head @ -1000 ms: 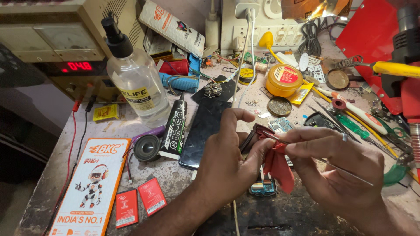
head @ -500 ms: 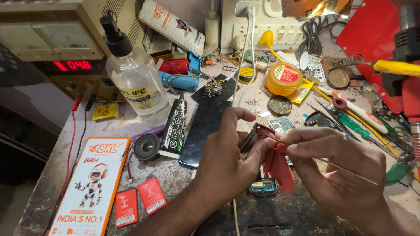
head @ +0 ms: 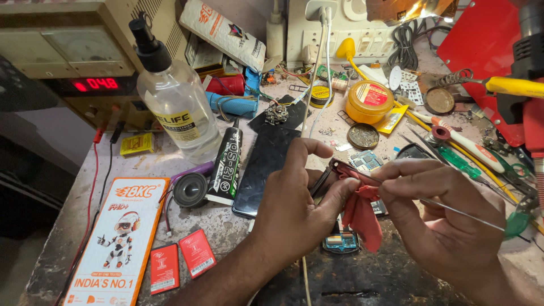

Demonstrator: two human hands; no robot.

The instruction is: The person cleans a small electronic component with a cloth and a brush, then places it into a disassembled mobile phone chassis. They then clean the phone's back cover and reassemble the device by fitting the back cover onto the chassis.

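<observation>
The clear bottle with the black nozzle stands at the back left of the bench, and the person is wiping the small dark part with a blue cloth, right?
Not quite: the cloth is red, not blue, as the head view shows. The left hand holds the small dark part, with the cloth against it. The clear bottle with the black nozzle does stand at the back left.

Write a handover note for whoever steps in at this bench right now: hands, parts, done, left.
Left hand: pinches a small dark phone frame above the bench, thumb on top.
Right hand: holds a thin metal probe and a red cloth against the frame's edge.
Nearby: a small circuit board lies on the bench below the hands; a black phone panel lies flat beside the black glue tube and the clear liquid bottle.
Done: frame is lifted, with cloth and probe at its edge.
Left: frame, board and panel are apart, not joined.
</observation>
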